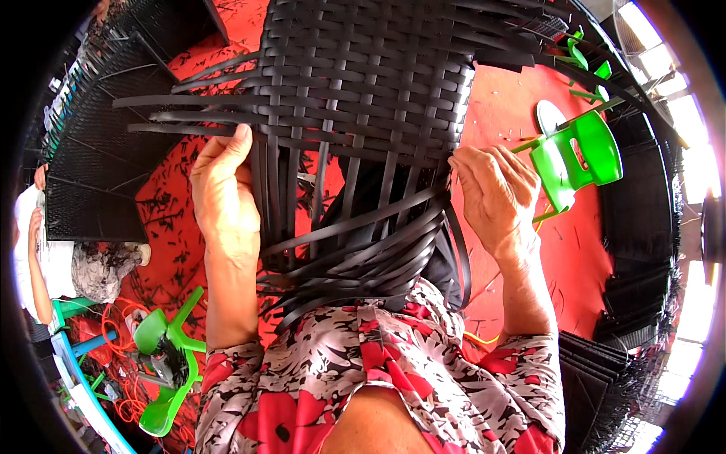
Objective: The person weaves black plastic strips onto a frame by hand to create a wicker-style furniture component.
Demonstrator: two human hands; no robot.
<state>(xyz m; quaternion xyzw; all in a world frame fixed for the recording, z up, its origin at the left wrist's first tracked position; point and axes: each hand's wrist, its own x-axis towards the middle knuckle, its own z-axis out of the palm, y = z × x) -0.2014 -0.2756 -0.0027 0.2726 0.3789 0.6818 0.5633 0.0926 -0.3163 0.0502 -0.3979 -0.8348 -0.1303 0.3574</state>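
Observation:
A black woven panel of flat plastic strips stretches away in front of me, tightly woven at the far part. Toward me its lengthwise strips run bare with gaps between them. My left hand is closed at the panel's left edge, thumb up against a loose strip end, its fingers partly hidden behind the strips. My right hand pinches a strip at the panel's right edge; the fingertips hide most of it. A bundle of loose black strips lies curved across my lap, below the weave.
Green plastic chairs stand at right and lower left. Black scraps litter the red floor. Dark woven panels lean at left, and a stack of black panels lines the right. Part of another person shows at far left.

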